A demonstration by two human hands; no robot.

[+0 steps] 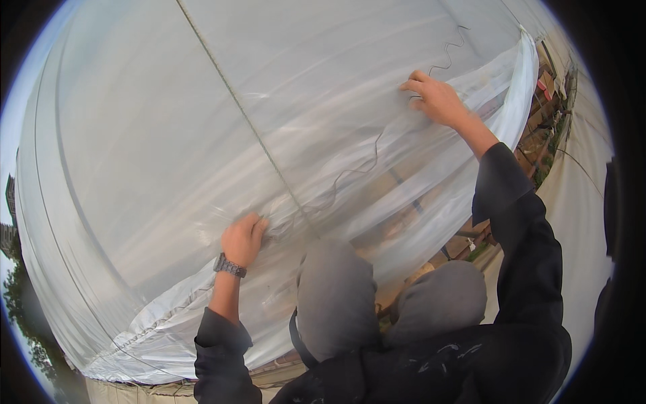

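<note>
A zigzag wire (pixel 354 170) runs loosely across a sheet of clear plastic film (pixel 155 148), from near the rope up past my right hand. My right hand (pixel 436 101) reaches far up to the right, its thumb and fingers pinched on the wire, whose free end sticks out beyond them. Lower down on the left, my left hand (pixel 242 241) is closed and pressed against the film, which wrinkles around its fingertips. Whether the wire also passes beneath those fingers cannot be made out. A dark watch sits on my left wrist.
A taut rope (pixel 245 111) crosses the film and ends near my knees (pixel 336 296). Loose film folds (pixel 518 87) hang along the right. Behind them show wooden boards (pixel 538 124) and beige sheeting (pixel 582 195). Trees (pixel 23 296) stand at the far left.
</note>
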